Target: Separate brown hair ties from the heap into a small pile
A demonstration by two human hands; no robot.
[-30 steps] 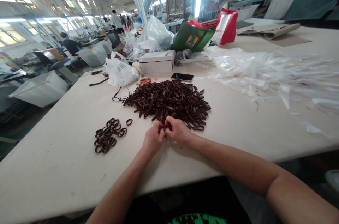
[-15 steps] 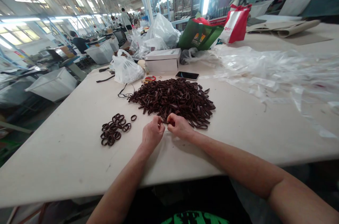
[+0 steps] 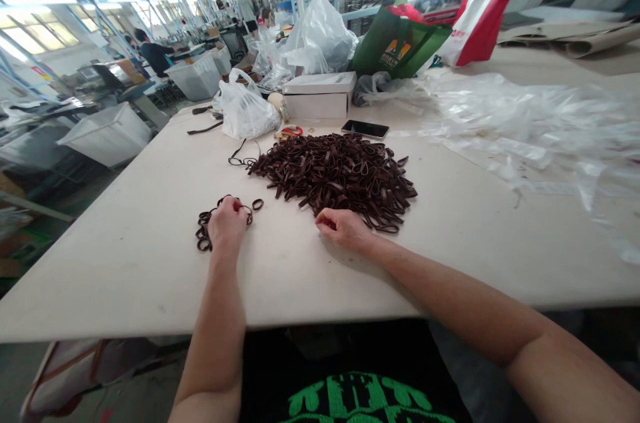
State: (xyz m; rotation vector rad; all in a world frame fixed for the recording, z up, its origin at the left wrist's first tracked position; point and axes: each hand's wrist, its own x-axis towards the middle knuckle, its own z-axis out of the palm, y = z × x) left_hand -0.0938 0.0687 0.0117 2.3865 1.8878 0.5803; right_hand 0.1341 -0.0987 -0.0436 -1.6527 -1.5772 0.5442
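My left hand (image 3: 229,218) is over a small group of opened, round dark-brown loops (image 3: 204,244) on the left of the table. Its fingers are curled down among them and cover part of the group, so whether a loop is pinched there is hidden. One round loop (image 3: 257,204) lies apart, just right of that hand. At the front edge of a big heap of flattened dark-brown strap loops (image 3: 340,173) rests my right hand (image 3: 343,226). Thumb and fingers are drawn together there, and what they may hold does not show.
Behind the heap are a phone (image 3: 365,129), red-handled scissors (image 3: 293,131), a white box (image 3: 317,106) and a white plastic bag (image 3: 247,110). Green (image 3: 395,43) and red-white (image 3: 475,30) bags stand farther back. Clear plastic sheeting (image 3: 540,123) spreads over the right side. Other people are in the distance.
My left hand has moved left, away from the right hand, to the group of round loops. The right hand stays by the heap. The view has shifted slightly.
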